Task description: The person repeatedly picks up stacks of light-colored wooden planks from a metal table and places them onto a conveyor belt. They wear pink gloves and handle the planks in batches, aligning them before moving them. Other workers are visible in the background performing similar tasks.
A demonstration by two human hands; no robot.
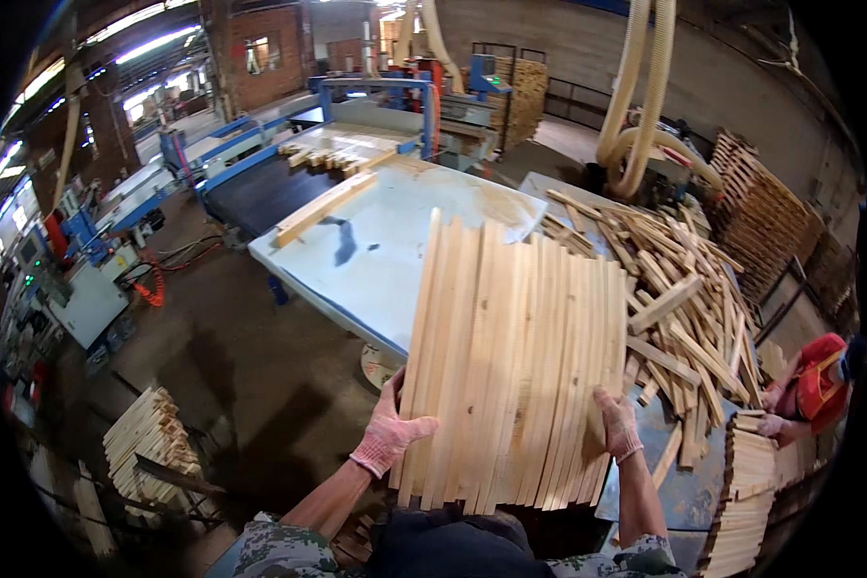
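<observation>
Between my two gloved hands is a wide row of pale wood strips (511, 376), set side by side with uneven ends. My left hand (395, 429) presses the row's left side, thumb over the top face. On the opposite side my right hand (617, 422) grips the outer strips, its thumb also on top. The fingers under the row are hidden. Beyond the row's far end lies a pale worktable (385, 241), partly covered by the strips. A longer wood bar (326, 207) rests along that table's left part.
At the right, loose wood sticks (689, 318) lie heaped on a table. A co-worker in red (819, 380) handles another row of strips (749, 482). Behind the worktable stands a blue-framed machine (376, 96) with a dark belt (270, 197). A strip stack (152, 443) sits at lower left.
</observation>
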